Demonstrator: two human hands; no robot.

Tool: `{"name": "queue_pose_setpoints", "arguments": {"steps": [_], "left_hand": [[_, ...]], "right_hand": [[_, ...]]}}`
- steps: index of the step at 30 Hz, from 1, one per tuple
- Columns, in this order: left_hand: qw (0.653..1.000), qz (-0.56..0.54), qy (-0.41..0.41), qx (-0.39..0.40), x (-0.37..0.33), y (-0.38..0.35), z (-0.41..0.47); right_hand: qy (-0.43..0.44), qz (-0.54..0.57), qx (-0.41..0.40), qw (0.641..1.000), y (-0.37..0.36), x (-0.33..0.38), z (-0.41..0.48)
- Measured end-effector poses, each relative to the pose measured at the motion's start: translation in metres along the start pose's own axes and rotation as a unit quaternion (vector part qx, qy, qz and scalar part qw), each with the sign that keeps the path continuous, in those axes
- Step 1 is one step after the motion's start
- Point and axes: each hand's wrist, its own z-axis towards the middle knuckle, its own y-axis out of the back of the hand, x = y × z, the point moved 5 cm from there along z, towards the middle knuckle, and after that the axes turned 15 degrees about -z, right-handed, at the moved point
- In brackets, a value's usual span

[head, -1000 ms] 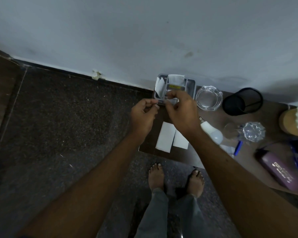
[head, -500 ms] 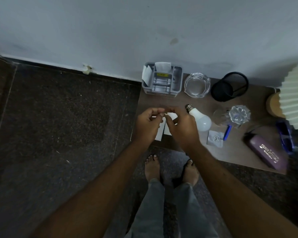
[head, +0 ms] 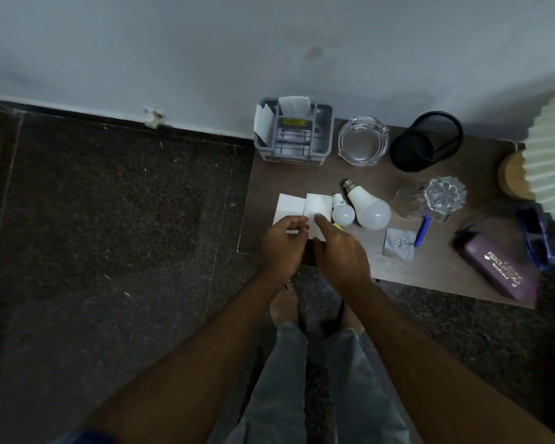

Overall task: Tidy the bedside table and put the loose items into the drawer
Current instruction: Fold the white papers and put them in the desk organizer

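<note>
Head view: two white paper slips lie side by side at the front left corner of the table, the left slip touching the right slip. Both hands are over their near edges. The left hand has its fingers curled at the left slip's near edge; whether it actually pinches the paper I cannot tell. The right hand lays a straight forefinger on the right slip, gripping nothing visible. Probably best to square the slips into one stack first, minding the small bulb just beside them. No drawer shows.
</note>
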Motion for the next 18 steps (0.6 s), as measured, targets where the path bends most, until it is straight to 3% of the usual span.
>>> {"name": "queue_pose_setpoints", "arguments": {"steps": [6,9,12,18], "left_hand": [[0.991,-0.097,0.078,-0.049,0.05,-0.008,-0.031],[0.954,-0.208,0.184,-0.115,0.081,-0.011,-0.044],[0.907,-0.289,0.284,-0.111,0.103,-0.017,-0.052],[0.869,-0.342,0.343,-0.102,0.111,-0.023,-0.049]], "right_hand": [[0.018,-0.063,0.031,0.997,-0.006,-0.004,-0.002],[0.023,-0.066,0.016,0.997,-0.007,-0.007,-0.007],[0.033,-0.066,0.02,0.997,-0.012,-0.009,-0.016],[0.044,-0.059,0.014,0.997,-0.019,-0.012,-0.03]]}}
